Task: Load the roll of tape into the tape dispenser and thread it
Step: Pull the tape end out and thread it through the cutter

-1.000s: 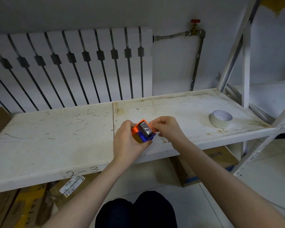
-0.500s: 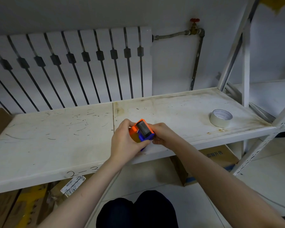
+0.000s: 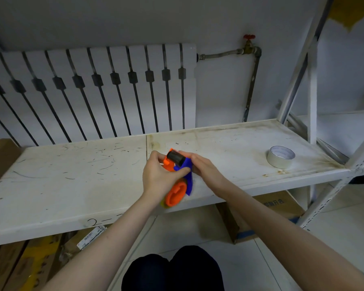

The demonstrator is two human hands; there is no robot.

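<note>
An orange and blue tape dispenser (image 3: pixel 178 181) with a black roller at its top is held above the front edge of the white shelf (image 3: pixel 72 175). My left hand (image 3: pixel 158 177) grips its left side, thumb across the blue frame. My right hand (image 3: pixel 202 169) holds its right side near the roller. The orange hub points down toward me. A roll of pale tape (image 3: pixel 281 156) lies flat on the shelf far to the right, apart from both hands.
A white radiator (image 3: pixel 93 91) stands behind the shelf, with a pipe and red valve (image 3: pixel 249 37) to its right. Shelf uprights (image 3: pixel 311 80) rise at the right. Cardboard boxes (image 3: pixel 269 208) sit under the shelf. My knees (image 3: pixel 172 269) are below.
The dispenser has been turned over in both hands, so its orange hub now hangs low and the black roller faces up. The tape roll has not moved.
</note>
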